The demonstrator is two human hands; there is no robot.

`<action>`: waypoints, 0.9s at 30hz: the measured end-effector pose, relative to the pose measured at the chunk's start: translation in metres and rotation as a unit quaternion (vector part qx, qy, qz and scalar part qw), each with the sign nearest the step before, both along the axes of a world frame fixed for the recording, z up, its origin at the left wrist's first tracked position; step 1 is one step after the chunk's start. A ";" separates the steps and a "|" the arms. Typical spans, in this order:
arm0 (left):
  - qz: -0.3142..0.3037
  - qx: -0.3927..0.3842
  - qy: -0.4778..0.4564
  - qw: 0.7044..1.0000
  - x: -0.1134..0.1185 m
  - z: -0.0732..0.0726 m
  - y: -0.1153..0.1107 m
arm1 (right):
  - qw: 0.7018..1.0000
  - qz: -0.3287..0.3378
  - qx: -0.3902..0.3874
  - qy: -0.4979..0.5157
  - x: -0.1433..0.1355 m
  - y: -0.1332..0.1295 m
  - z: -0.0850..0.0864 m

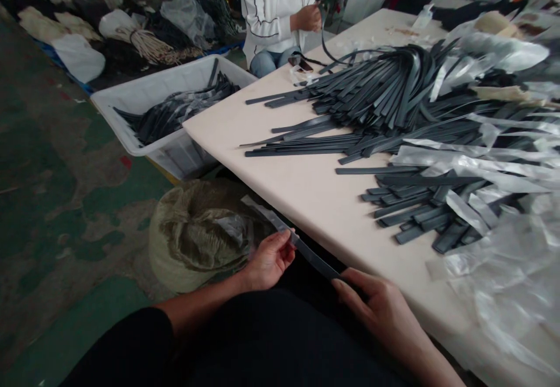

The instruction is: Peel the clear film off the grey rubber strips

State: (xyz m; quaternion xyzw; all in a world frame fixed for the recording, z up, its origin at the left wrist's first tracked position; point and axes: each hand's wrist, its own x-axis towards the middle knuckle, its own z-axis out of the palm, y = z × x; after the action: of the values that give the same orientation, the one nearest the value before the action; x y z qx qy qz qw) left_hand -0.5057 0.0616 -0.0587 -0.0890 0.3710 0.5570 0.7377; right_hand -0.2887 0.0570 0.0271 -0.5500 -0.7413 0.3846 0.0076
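A dark grey flat strap stretches between my two hands over my lap, beside the table edge. My left hand is closed, pinching the strap between thumb and fingers. Past that hand, a pale, translucent end piece sticks out toward the upper left; it looks like plastic film over the strap. My right hand is closed round the strap farther down, and what lies beyond its fingers is hidden. Many similar dark straps lie heaped on the table to the right.
The pale table runs along my right. Clear plastic film covers its near right part. A sack stands on the floor by my left arm. Behind it is a white bin holding dark straps. A co-worker sits across, holding a strap.
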 end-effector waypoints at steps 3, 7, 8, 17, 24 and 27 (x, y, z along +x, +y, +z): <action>-0.039 0.001 -0.014 0.999 0.012 -0.002 -0.004 | 0.999 0.006 0.030 -0.023 -0.012 0.004 -0.005; -0.058 -0.004 -0.020 0.998 0.016 -0.002 -0.003 | 0.997 0.001 0.065 -0.036 -0.032 0.018 -0.011; -0.055 -0.004 -0.021 0.998 0.015 -0.001 -0.003 | 0.997 -0.002 0.068 -0.034 -0.035 0.021 -0.011; -0.037 0.021 -0.027 0.999 0.011 -0.003 -0.003 | 0.995 0.018 0.092 -0.043 -0.037 0.021 0.002; -0.061 0.052 -0.036 0.996 0.011 -0.004 -0.004 | 0.992 0.045 0.113 -0.042 -0.061 0.031 -0.007; -0.002 0.029 -0.026 0.999 0.000 -0.004 0.002 | 0.997 0.041 0.057 -0.020 -0.046 0.030 0.005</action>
State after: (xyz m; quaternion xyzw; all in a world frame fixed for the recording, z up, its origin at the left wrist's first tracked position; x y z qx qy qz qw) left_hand -0.5061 0.0638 -0.0628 -0.0813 0.3353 0.5637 0.7505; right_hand -0.3345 0.0870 0.0323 -0.5252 -0.7840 0.3308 0.0078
